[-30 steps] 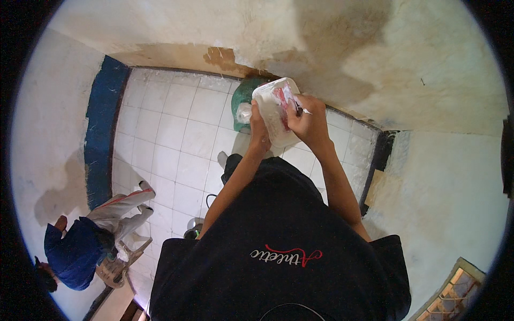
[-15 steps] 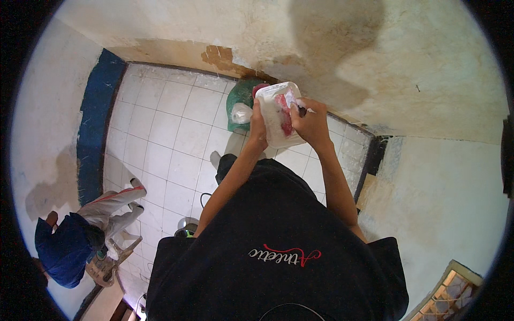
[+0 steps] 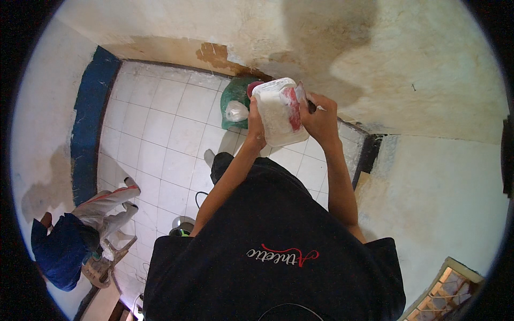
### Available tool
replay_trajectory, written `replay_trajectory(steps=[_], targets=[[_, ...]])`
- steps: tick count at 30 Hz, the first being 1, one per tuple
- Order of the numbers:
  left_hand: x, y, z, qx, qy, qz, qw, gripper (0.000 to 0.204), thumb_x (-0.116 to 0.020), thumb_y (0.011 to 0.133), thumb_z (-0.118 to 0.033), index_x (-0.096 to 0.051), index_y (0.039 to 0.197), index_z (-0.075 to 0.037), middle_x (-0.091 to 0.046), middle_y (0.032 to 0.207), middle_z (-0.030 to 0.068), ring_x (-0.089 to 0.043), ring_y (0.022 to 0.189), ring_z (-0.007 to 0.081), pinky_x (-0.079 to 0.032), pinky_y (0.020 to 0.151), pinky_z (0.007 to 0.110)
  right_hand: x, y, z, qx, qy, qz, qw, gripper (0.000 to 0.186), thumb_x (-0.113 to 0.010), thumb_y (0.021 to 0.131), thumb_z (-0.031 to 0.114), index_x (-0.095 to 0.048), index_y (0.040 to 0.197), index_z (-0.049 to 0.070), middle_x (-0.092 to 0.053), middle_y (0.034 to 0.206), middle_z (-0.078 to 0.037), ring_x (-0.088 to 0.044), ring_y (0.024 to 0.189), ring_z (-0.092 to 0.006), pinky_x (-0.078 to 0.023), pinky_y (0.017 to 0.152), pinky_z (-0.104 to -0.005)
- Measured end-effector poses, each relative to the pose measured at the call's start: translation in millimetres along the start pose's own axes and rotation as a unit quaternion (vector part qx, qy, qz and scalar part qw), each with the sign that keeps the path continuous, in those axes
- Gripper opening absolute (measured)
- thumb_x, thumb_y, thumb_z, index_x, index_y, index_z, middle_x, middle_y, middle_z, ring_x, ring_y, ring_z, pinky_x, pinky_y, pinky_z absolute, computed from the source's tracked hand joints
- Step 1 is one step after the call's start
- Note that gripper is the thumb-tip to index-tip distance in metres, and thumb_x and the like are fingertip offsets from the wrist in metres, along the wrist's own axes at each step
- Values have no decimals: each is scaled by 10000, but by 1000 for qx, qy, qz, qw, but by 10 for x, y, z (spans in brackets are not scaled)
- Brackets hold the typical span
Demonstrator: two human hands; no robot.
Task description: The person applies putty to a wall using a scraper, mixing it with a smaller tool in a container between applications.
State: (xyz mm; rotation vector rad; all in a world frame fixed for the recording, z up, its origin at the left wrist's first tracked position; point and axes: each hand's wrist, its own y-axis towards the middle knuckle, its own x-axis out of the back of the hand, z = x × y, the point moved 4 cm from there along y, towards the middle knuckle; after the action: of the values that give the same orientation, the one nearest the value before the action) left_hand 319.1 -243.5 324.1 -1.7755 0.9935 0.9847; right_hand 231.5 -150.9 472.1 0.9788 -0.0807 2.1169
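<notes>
I hold a white plastic tub [image 3: 278, 113] with a red label up in front of my chest. My left hand [image 3: 255, 122] grips its left side. My right hand [image 3: 320, 116] is closed on the tub's right edge, with a thin dark tool poking out by the fingers. Below the tub, on the white tiled floor [image 3: 160, 128], lies a green sack [image 3: 234, 96] with a small white bag [image 3: 236, 111] on it.
A stained plaster wall [image 3: 375, 59] runs behind the tub. A blue strip [image 3: 88, 123] borders the tiles at left. Another person in a blue top sits on a chair [image 3: 101, 265] at lower left. A wooden frame [image 3: 447, 289] shows at lower right.
The tub and both hands have stayed together, shifting slightly in view. The seated person at lower left has drifted a little lower in the picture.
</notes>
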Motion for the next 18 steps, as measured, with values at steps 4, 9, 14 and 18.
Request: replay_trajectory(steps=[4,9,14,18], targets=[[141,71,68,-13,34,-29,999,675,-225,994,-575,-427,1389,-67,-589,1248,133,-622,1096,266,-529,927,399,-80,-78,-225,35,23,-47,998,115,-630,825,59,-635,800,-53,-590,616,-97,-473,539,-132,-401,525,-295],[272,114,100,-35,41,-3,999,676,-245,975,-602,-360,1432,-117,-456,1414,113,-477,1277,292,-405,1076,433,-157,-135,-396,-55,34,-5,998,114,-653,829,69,-684,857,-37,-627,665,-86,-518,579,-96,-419,538,-270],[401,161,157,-20,74,-17,997,668,-282,972,-602,-351,1436,-126,-464,1399,110,-478,1272,275,-412,1066,414,-236,-196,-382,-76,72,-20,994,114,-661,834,69,-693,867,-35,-622,666,-65,-528,600,-85,-426,547,-264],[310,129,157,-24,97,-40,994,663,-281,977,-594,-354,1434,-119,-475,1379,117,-491,1253,272,-427,1048,406,-388,-247,-492,-95,123,-34,987,118,-658,843,71,-697,873,-36,-625,662,-61,-522,595,-86,-429,550,-265]])
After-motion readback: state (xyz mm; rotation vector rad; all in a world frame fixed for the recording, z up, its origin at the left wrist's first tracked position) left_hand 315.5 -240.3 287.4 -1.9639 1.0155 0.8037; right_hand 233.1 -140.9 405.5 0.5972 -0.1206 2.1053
